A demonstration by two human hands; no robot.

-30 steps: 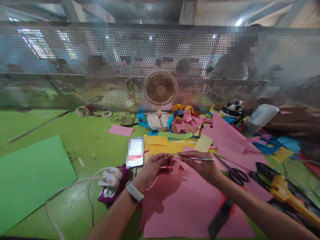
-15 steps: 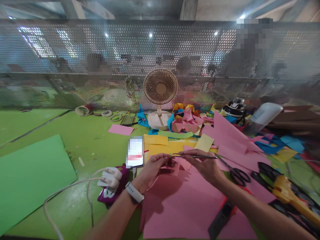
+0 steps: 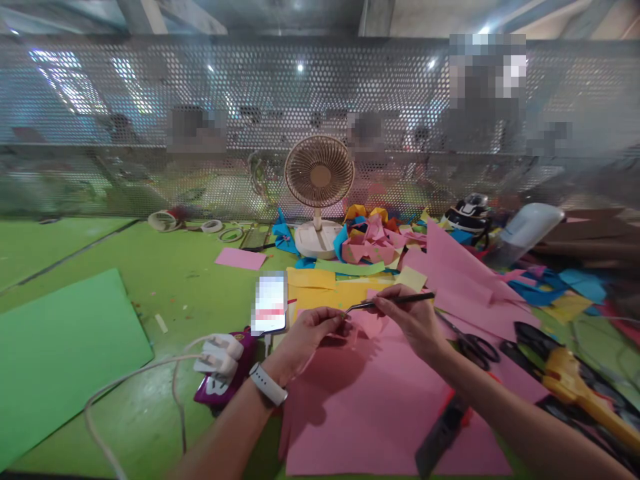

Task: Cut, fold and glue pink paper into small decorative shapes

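- Left hand: the fingers are pinched together on the edge of a small pink paper piece, held just above the tabletop.
- Right hand: the fingers are clenched around thin metal tweezers, which lie nearly level with their tip pointing left.
- The tweezers' tip meets the left fingertips at the paper piece. Whether the tip is closed on the paper is too small to tell.
- Both hands hover over a large pink sheet, which lies flat and carries their shadow.
- A white watch is on the left wrist.
- A phone lies just left of the left hand. White plugs with a cord sit nearer the person.
- Black scissors lie just right of the right hand. A yellow tool is farther right.
- Yellow paper lies beyond the hands, with a small fan and a heap of coloured scraps behind it.
- A green sheet lies well apart on the left.
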